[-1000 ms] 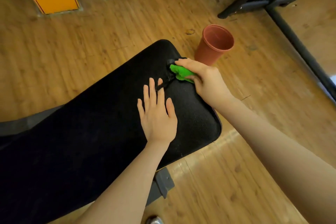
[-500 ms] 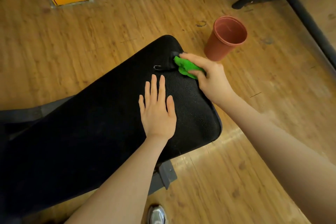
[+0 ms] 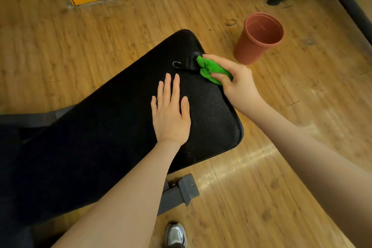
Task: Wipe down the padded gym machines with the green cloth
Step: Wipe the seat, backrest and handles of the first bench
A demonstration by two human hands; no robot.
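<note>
Right hand (image 3: pixel 239 84) grips green cloth (image 3: pixel 211 68) at black pad (image 3: pixel 120 127) edge; left hand (image 3: pixel 171 115) lies flat, fingers straight. Risk: cloth snagging on small clip (image 3: pixel 187 63), or elbow tipping nearby pot (image 3: pixel 257 38)

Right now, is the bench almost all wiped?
Can't tell what's already clean: the black padded bench shows no wipe marks. In hand: the right hand grips the bunched green cloth at the pad's far edge, beside a small black clip. The left hand rests flat on the pad. The long near stretch probably remains.
</note>
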